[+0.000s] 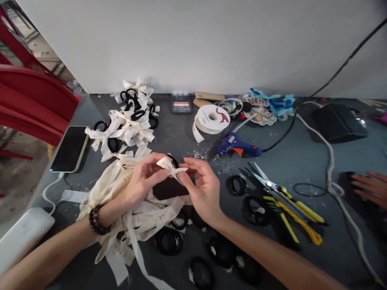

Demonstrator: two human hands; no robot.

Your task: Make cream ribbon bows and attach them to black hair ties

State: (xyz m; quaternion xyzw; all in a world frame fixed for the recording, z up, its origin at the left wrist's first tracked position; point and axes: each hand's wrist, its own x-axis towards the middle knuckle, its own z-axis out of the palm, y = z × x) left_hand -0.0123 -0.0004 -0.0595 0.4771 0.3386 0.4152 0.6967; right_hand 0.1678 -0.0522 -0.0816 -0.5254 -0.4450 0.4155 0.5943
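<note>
Between my two hands is a cream ribbon bow (pixel 167 164), with part of a black hair tie (pixel 173 160) showing behind it. My left hand (pixel 148 174) pinches the bow's left side between thumb and fingers. On the other side, my right hand (pixel 203 183) has its thumb pressed on the bow's right tail; some fingertips are hidden. Loose cream ribbon strips (pixel 115 173) with gold print lie under my left wrist. Several black hair ties (pixel 169 241) are spread below my hands, some with whitish patches. A pile of bows on hair ties (pixel 130 125) lies at the back left.
A blue glue gun (pixel 238 146) and a ribbon spool (pixel 212 118) lie beyond my hands. Scissors (pixel 282 191) and yellow-black cutters (pixel 279 217) are to the right. A phone (pixel 70 149) is wired to a power bank (pixel 24 237). Another person's hand (pixel 371 187) is at the right edge.
</note>
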